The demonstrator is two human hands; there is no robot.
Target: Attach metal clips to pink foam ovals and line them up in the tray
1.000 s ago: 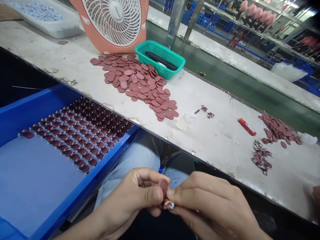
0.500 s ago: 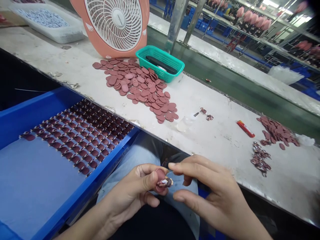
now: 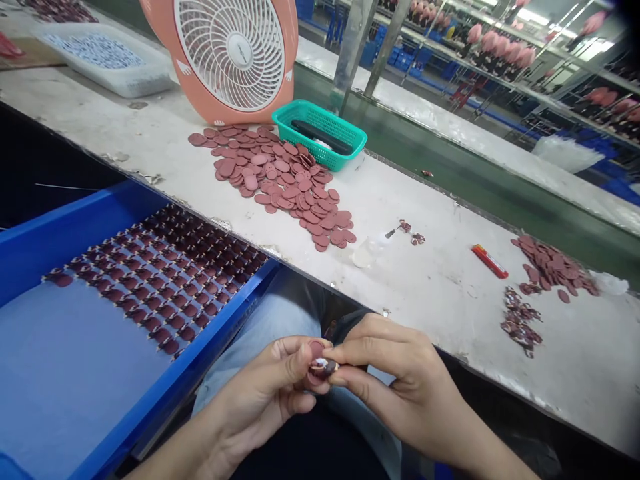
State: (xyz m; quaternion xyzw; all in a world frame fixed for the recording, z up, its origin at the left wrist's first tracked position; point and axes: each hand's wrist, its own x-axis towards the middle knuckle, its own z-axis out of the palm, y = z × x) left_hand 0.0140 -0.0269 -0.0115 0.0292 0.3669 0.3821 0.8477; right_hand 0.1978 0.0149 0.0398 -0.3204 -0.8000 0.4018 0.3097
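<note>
My left hand (image 3: 273, 387) pinches a small dark-red oval disc (image 3: 317, 349) with a little brown-and-white piece (image 3: 323, 365) against it, held over my lap below the bench edge. My right hand (image 3: 395, 383) meets it from the right, thumb and forefinger closed on the same small piece. To the left, a blue tray (image 3: 75, 220) holds rows of finished dark-red pieces (image 3: 165, 273). A heap of loose dark-red oval discs (image 3: 280, 177) lies on the white bench (image 3: 440, 280).
An orange fan (image 3: 230, 50) and a teal basket (image 3: 320, 133) stand behind the heap. On the right lie a red lighter (image 3: 489, 261), a second disc pile (image 3: 553, 267) and small dark bits (image 3: 520, 320). A white tray (image 3: 100, 60) sits far left.
My right hand, which had drawn away with fingers apart half a second ago, has come back and pinched the small piece at my left fingertips. The view has tilted down slightly.
</note>
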